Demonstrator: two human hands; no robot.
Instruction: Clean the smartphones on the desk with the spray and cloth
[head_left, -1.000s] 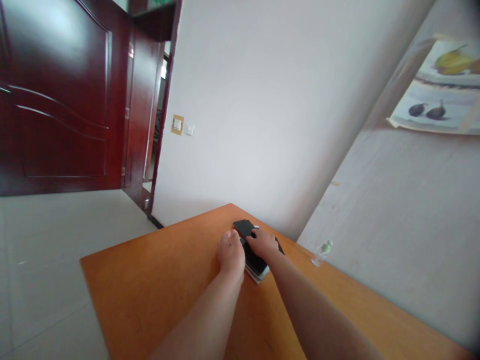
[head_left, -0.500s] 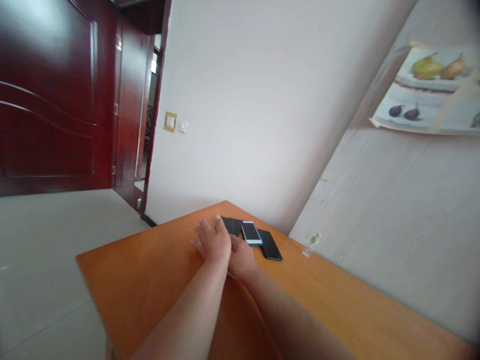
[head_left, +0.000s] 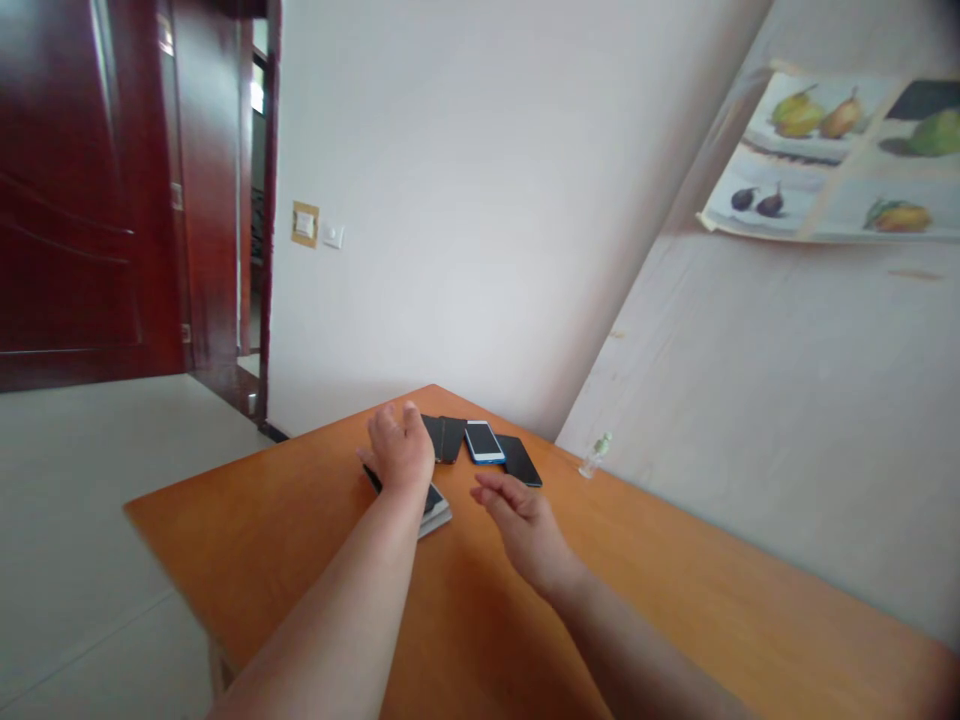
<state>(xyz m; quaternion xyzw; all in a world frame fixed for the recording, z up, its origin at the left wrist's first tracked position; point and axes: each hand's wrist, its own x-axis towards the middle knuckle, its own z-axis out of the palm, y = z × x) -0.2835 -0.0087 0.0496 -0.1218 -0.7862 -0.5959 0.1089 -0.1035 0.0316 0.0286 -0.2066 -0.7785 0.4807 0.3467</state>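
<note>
My left hand [head_left: 403, 448] is over a small stack of dark-topped, pale-edged flat items [head_left: 437, 515], which it partly covers. Its thumb stands apart from its fingers; whether the palm touches the stack is hidden. To the right, my right hand [head_left: 525, 522] is in the air with fingers drawn together, nothing visible in them. Beyond the hands lie a black phone [head_left: 523, 462], a white-fronted phone with a blue edge [head_left: 484, 442], and flat dark items [head_left: 450, 438] side by side, partly behind my left hand.
The orange-brown wooden table [head_left: 660, 590] has its far corner near a white wall [head_left: 480, 200]. A small clear bottle with a pale green top [head_left: 596, 455] stands at the far edge. Fruit paintings [head_left: 817, 160] hang at right; a dark red door [head_left: 67, 200] is at left.
The phones and dark items have been spread in a row at the back of the table. The remaining stack is farther left under my left hand; my right hand has drawn away rightward. The view turned right.
</note>
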